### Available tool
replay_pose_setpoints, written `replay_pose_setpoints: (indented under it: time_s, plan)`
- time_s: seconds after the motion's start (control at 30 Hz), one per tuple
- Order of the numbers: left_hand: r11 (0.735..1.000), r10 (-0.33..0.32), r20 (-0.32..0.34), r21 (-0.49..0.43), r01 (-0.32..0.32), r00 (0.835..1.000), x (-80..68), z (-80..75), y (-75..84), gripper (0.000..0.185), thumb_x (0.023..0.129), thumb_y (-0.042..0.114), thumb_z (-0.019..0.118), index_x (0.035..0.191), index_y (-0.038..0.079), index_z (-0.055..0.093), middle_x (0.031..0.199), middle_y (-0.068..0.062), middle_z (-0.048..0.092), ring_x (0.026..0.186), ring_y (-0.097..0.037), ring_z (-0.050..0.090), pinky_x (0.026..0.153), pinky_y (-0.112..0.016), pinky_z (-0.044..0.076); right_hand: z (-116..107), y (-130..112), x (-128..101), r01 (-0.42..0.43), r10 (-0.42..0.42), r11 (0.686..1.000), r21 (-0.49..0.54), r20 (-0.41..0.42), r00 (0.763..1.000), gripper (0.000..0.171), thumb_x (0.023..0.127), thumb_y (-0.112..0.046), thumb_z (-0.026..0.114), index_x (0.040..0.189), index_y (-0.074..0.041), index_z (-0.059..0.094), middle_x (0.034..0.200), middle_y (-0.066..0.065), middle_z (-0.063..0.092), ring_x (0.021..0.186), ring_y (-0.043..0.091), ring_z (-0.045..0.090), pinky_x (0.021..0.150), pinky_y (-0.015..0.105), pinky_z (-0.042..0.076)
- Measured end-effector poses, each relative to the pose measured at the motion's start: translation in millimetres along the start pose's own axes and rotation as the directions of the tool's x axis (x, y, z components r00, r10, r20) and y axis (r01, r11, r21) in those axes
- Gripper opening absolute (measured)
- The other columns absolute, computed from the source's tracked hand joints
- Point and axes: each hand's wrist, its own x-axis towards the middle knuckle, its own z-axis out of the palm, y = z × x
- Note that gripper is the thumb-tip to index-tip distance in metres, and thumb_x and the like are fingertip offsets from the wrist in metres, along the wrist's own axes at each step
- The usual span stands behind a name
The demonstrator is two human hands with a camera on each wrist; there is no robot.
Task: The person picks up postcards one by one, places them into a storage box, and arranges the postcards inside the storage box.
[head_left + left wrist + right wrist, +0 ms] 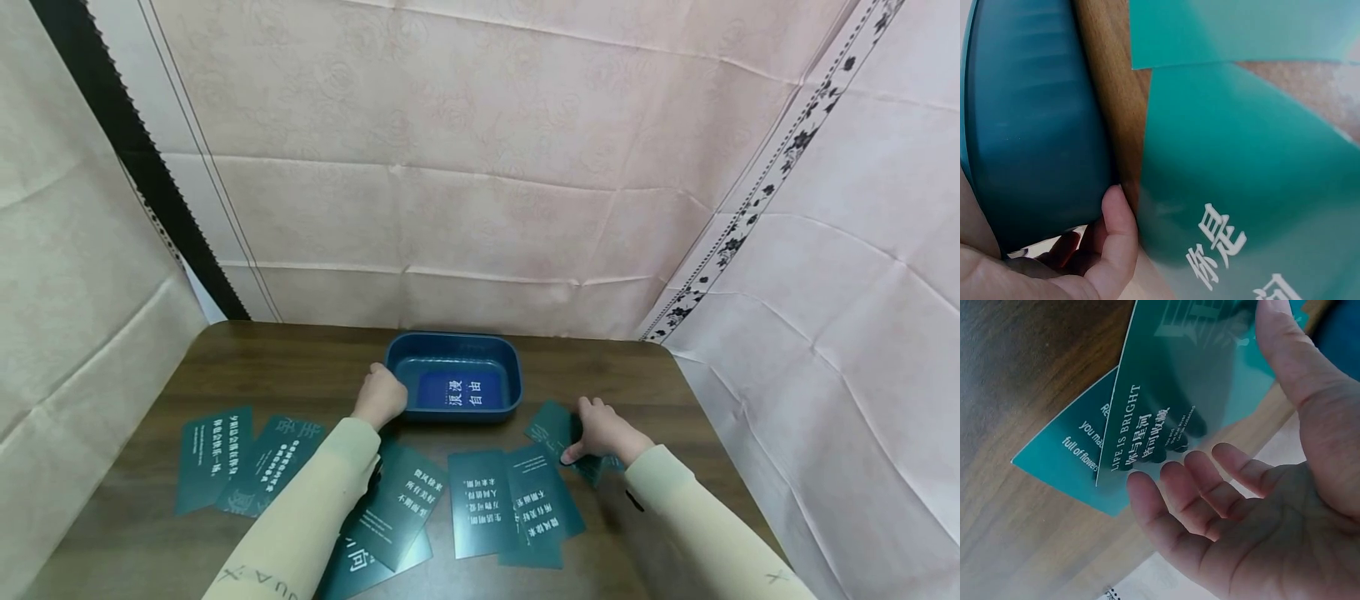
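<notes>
A dark wooden counter (pixel 225 358) carries a blue tray (pixel 397 358) near the middle of its far edge, with one blue card (pixel 459 390) lying flat inside it. Green cards are spread in a loose row along the near half: two (pixel 213 458) toward the left edge, a few (pixel 401 500) under the left forearm, and a pair (pixel 517 504) overlapping at the centre.

The right hand (pixel 603 433) rests on a small cluster of green cards (pixel 553 429) just right of the tray's near right corner. The right wrist view shows the top card (pixel 1172 406) of that cluster against the fingertips (pixel 1175 478), thumb above it and fingers curled up beneath, so the grip looks closed lightly on that card; it lies partly over a second card (pixel 1066 456) below. The card's long axis runs diagonally, from the hand toward the tray, which sits just up and to the left of this grip.

The left hand (pixel 381 396) is at the tray's near left corner. In the left wrist view its thumb (pixel 1119 231) lies along the tray's outer wall (pixel 1035 125), with the fingers curled beneath; I cannot tell for certain whether it clasps the rim or only rests against it. A green card (pixel 1241 187) lies just beside that thumb.

The right hand is the nearer one to the cluster; the left is busy at the tray.
</notes>
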Motion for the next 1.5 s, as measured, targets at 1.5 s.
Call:
replay_pose_setpoints:
  time_s: [1.5]
  plan:
    - [1.0, 0.015, 0.045, -0.02, -0.014, 0.999, 1.5, -8.2, 0.6, 0.067, 0.097, 0.011, 0.04, 0.148, -0.01, 0.003, 0.141, -0.035, 0.033, 0.121, -0.044, 0.044, 0.1, -0.057, 0.036, -3, 4, 6, -0.061, 0.062, 0.993, 0.101, -0.008, 0.998, 0.083, 0.064, -0.033, 0.09, 0.123, 0.001, 0.043, 0.11, 0.019, 0.054, 0.091, 0.029, 0.053, 0.085, 0.047, 0.048]
